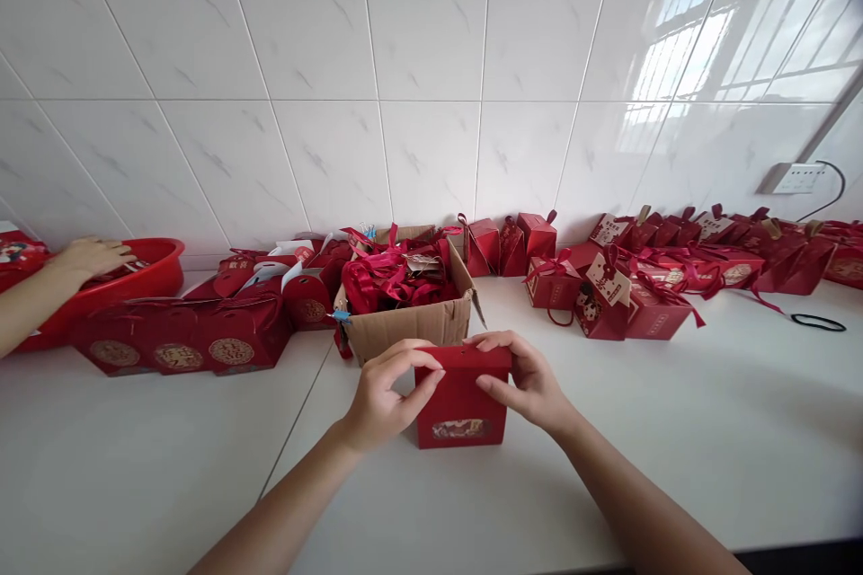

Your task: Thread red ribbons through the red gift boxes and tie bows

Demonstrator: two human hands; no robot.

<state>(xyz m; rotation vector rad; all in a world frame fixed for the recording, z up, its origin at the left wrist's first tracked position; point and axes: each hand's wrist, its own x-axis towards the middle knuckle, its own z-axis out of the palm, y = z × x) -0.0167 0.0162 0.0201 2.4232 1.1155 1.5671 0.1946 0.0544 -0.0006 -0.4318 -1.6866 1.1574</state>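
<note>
A red gift box (461,400) stands upright on the white table in front of me, with an oval window low on its front. My left hand (389,391) pinches the box's top left edge between thumb and fingers. At the top right edge, my right hand (529,380) grips with the thumb on the front and the fingers over the top. Just behind the box is an open cardboard box (411,330) filled with red ribbons (384,274) and some tags.
Red gift boxes (182,341) line the left. Another person's hand (91,259) reaches into a red basin (158,265). More boxes with ribbons (657,305) stand at right, near a black loop (818,322). A tiled wall (431,153) with a socket (796,179) rises behind.
</note>
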